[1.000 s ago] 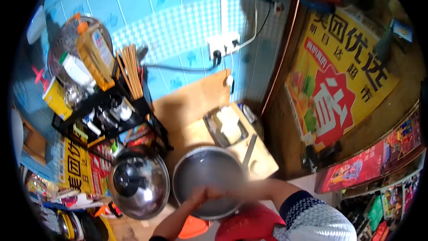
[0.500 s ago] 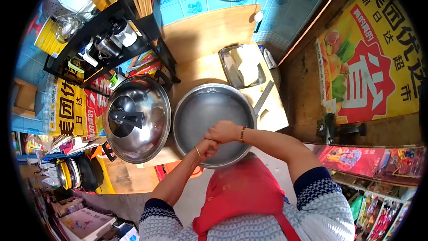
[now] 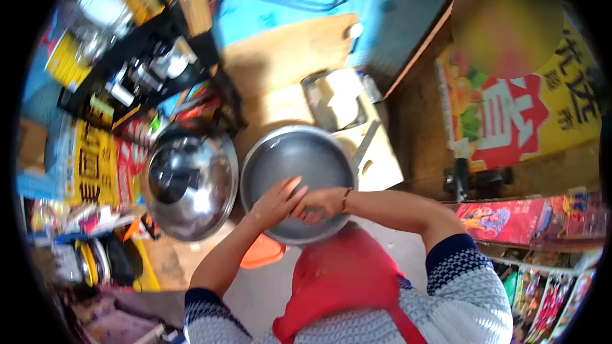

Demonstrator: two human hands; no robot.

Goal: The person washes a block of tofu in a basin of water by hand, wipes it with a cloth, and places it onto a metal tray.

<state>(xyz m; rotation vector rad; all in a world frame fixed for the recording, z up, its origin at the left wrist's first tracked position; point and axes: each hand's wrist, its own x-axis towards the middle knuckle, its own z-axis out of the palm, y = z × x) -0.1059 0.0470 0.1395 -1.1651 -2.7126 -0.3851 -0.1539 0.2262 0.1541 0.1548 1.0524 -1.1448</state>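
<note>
Both hands meet over the front part of a large round metal basin (image 3: 299,156), whose inside looks grey. My left hand (image 3: 278,204) has its fingers stretched out and apart, with nothing held in it. Touching or nearly touching its fingertips is my right hand (image 3: 320,205), its fingers curled; whether anything lies in them is hidden and blurred. A beaded bracelet (image 3: 345,200) circles the right wrist. To the left of the basin rests a domed steel lid (image 3: 194,185) with a black handle.
Behind the basin, a metal tray (image 3: 312,99) holds pale blocks. A flat blade (image 3: 364,143) lies on a light board (image 3: 386,169). At the left stands a black rack (image 3: 137,38) with jars and chopsticks (image 3: 193,0). An orange-red item (image 3: 262,252) shows below the basin.
The hands were clasped together half a second ago; now the left hand's fingers are spread and the hands are partly apart. The view has shifted slightly and blurred.
</note>
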